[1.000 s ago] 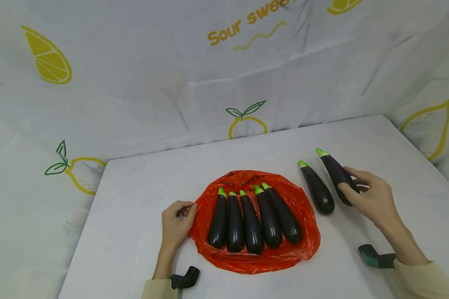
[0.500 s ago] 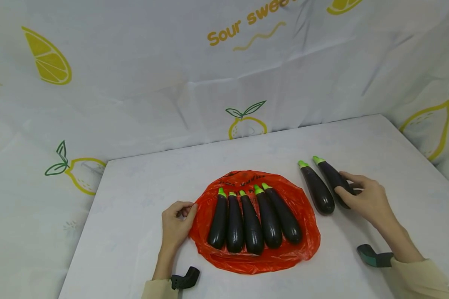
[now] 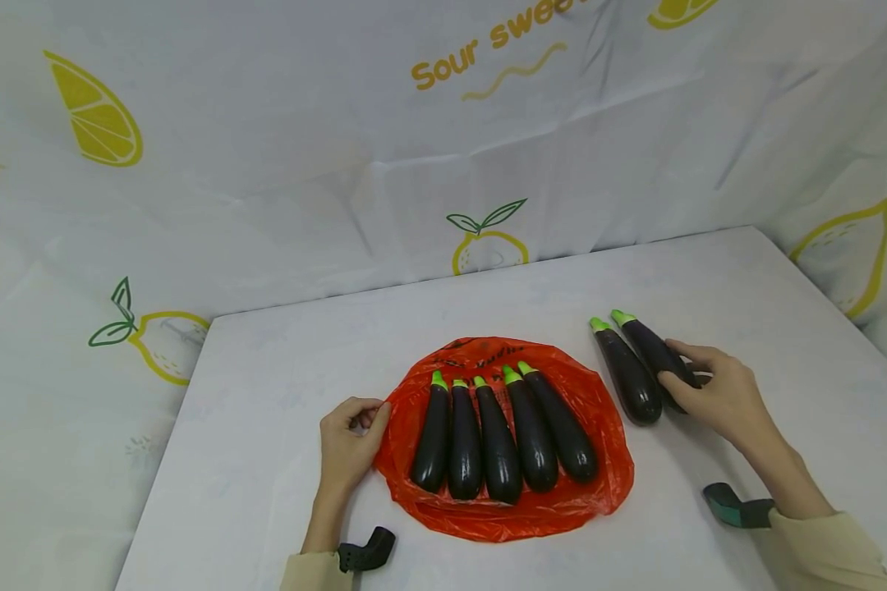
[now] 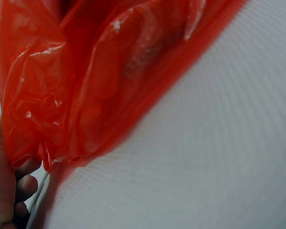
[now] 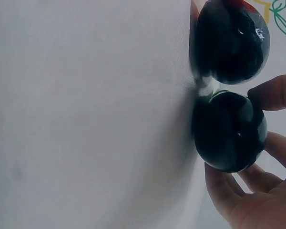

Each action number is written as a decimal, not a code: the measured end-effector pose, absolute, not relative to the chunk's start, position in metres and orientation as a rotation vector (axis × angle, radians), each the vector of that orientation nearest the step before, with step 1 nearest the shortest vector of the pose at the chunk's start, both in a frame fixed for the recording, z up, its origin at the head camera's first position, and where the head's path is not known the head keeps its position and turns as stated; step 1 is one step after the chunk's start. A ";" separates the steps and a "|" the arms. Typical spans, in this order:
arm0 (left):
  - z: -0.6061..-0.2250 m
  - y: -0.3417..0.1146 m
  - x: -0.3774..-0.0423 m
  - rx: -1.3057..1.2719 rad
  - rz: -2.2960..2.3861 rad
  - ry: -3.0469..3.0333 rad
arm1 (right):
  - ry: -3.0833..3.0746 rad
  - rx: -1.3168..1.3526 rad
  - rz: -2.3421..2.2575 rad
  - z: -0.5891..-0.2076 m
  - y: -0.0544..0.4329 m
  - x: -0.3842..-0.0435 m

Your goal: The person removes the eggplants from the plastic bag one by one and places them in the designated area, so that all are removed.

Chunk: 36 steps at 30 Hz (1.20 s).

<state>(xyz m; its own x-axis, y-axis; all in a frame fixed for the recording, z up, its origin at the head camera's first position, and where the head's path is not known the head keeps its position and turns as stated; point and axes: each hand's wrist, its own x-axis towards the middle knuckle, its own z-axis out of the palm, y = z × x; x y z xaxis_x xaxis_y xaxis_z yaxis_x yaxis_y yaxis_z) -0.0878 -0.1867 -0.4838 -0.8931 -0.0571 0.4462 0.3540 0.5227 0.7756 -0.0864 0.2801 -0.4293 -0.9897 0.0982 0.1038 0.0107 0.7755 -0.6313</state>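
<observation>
My left hand (image 3: 349, 439) pinches the left edge of a red plastic bag (image 3: 480, 525); the left wrist view shows the gathered film of the bag (image 4: 95, 90) at the fingertips. On the bag several dark eggplants (image 3: 499, 447) with green stem ends lie side by side. Right of it, on the table, lies another eggplant (image 3: 628, 373). My right hand (image 3: 720, 390) grips a further eggplant (image 3: 654, 345) by its sides, thumb on one side and fingers on the other. In the right wrist view this held eggplant (image 5: 229, 133) is close beside its neighbour (image 5: 233, 43), with a narrow gap at their rounded ends.
The white table (image 3: 266, 369) has its back edge against a hanging white cloth (image 3: 281, 164) printed with lemons and lettering. Black wrist devices (image 3: 368, 550) sit at both wrists, near the beige sleeves (image 3: 831, 546).
My right hand has moved left with its eggplant, bringing it from apart to close alongside the neighbouring one. The left hand, the bag and the eggplants on it have stayed in place.
</observation>
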 end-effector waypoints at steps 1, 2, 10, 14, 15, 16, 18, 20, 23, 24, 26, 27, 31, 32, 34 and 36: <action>-0.484 -0.187 -0.088 -0.242 -1.334 -2.348 | -2.831 -0.080 1.007 -0.430 0.280 -0.086; -0.484 -0.187 -0.088 -0.241 -1.335 -2.350 | -2.829 -0.074 1.006 -0.430 0.280 -0.086; -0.485 -0.188 -0.088 -0.242 -1.343 -2.361 | -2.813 -0.062 1.023 -0.429 0.279 -0.085; -0.485 -0.187 -0.088 -0.235 -1.337 -2.370 | -2.816 -0.077 1.043 -0.428 0.278 -0.085; -0.484 -0.187 -0.088 -0.232 -1.336 -2.373 | -2.817 -0.079 1.044 -0.428 0.278 -0.085; -0.484 -0.187 -0.088 -0.230 -1.335 -2.376 | -2.818 -0.079 1.043 -0.428 0.278 -0.085; -0.483 -0.187 -0.087 -0.227 -1.335 -2.379 | -2.815 -0.075 1.039 -0.428 0.277 -0.085; -0.483 -0.187 -0.087 -0.225 -1.335 -2.380 | -2.811 -0.075 1.037 -0.427 0.277 -0.084; -0.483 -0.187 -0.088 -0.228 -1.344 -2.370 | -2.800 -0.079 1.035 -0.426 0.276 -0.083; -0.483 -0.186 -0.088 -0.228 -1.346 -2.365 | -2.795 -0.080 1.035 -0.425 0.276 -0.082; -0.483 -0.186 -0.088 -0.231 -1.354 -2.356 | -2.781 -0.076 1.029 -0.423 0.275 -0.081; -0.484 -0.186 -0.088 -0.231 -1.357 -2.352 | -2.775 -0.073 1.027 -0.421 0.274 -0.080; -0.484 -0.186 -0.088 -0.231 -1.352 -2.350 | -2.756 -0.052 1.019 -0.416 0.270 -0.077; -0.484 -0.186 -0.088 -0.228 -1.348 -2.355 | -2.750 -0.045 1.019 -0.415 0.268 -0.076; -0.483 -0.186 -0.087 -0.224 -1.344 -2.360 | -2.729 -0.025 1.022 -0.411 0.266 -0.074; -0.483 -0.186 -0.087 -0.220 -1.342 -2.370 | -2.695 0.005 1.038 -0.408 0.262 -0.071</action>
<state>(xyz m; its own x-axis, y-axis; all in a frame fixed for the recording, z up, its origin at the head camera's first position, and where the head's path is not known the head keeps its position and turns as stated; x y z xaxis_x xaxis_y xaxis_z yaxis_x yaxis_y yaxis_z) -0.0873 -0.1862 -0.4831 -0.9048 -0.0619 0.4212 0.3294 0.5251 0.7847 -0.0708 0.2620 -0.4079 -0.9681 0.0865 0.2350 -0.0935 0.7456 -0.6598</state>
